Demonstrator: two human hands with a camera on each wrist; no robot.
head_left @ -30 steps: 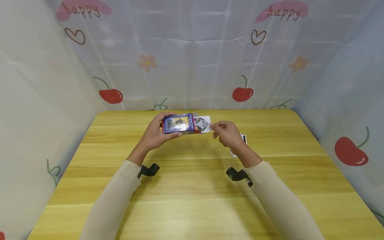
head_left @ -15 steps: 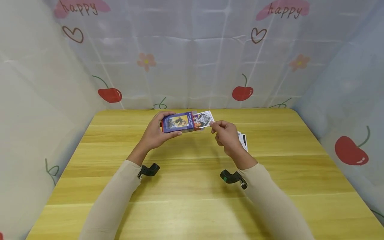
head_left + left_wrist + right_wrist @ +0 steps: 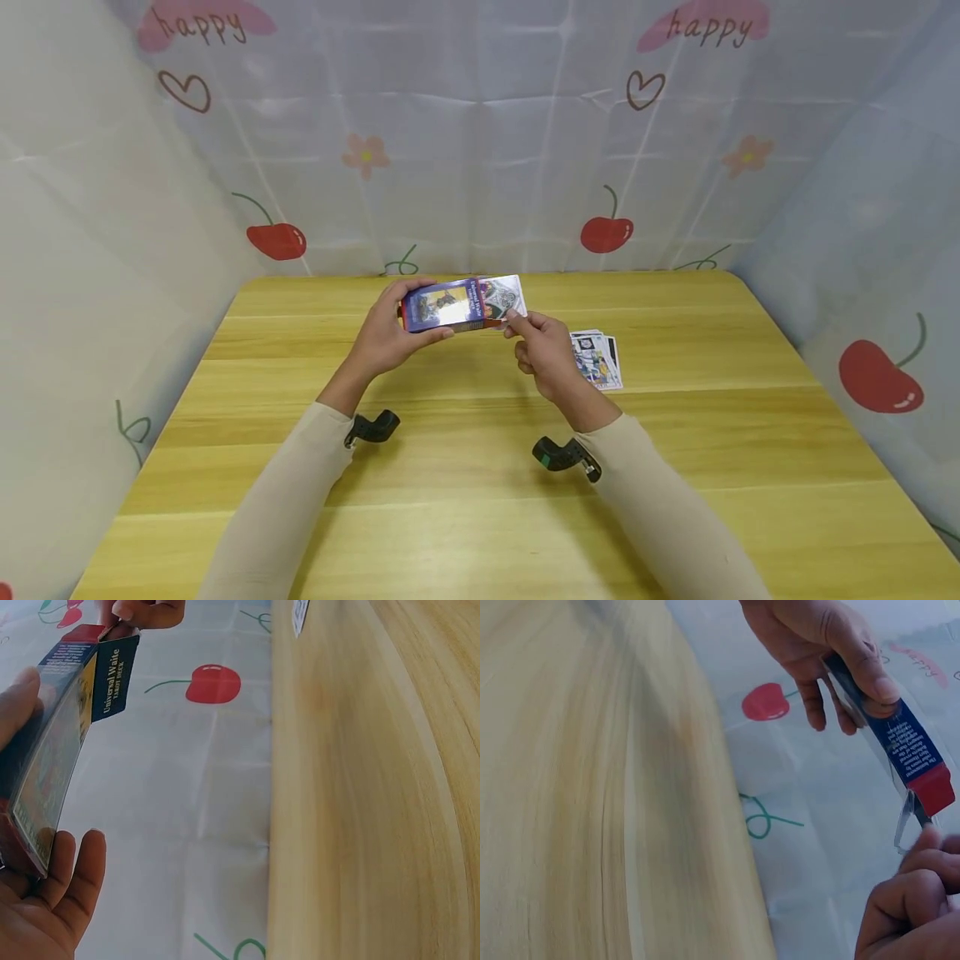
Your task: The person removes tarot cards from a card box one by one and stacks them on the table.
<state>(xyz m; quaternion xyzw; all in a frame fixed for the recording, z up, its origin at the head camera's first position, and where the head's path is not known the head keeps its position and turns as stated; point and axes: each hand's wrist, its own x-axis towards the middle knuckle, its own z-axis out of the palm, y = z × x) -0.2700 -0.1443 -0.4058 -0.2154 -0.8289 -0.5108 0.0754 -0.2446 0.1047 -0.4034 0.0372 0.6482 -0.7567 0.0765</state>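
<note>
My left hand (image 3: pixel 382 333) grips a blue tarot deck box (image 3: pixel 444 307) above the table, thumb along the near side and fingers round the far side. Its end faces right, and the lettered flap (image 3: pixel 116 675) stands out in the left wrist view. A patterned tarot card (image 3: pixel 504 295) sticks partly out of that end; the rest is hidden in the box. My right hand (image 3: pixel 546 346) pinches the card at its near right corner, other fingers curled. In the right wrist view, my right hand (image 3: pixel 911 900) is close to the box's red end (image 3: pixel 932 789).
Right of my right hand, several loose tarot cards (image 3: pixel 597 362) lie in an overlapping pile on the wooden table (image 3: pixel 465 500). A printed curtain (image 3: pixel 472 183) hangs behind the table's far edge, with more fabric at both sides. A black wrist mount (image 3: pixel 375 427) sits at each cuff.
My right hand has moved left toward the box, its thumb now over the card's corner. The card has tilted a little, and more of the pile shows. My left hand stays nearly still.
</note>
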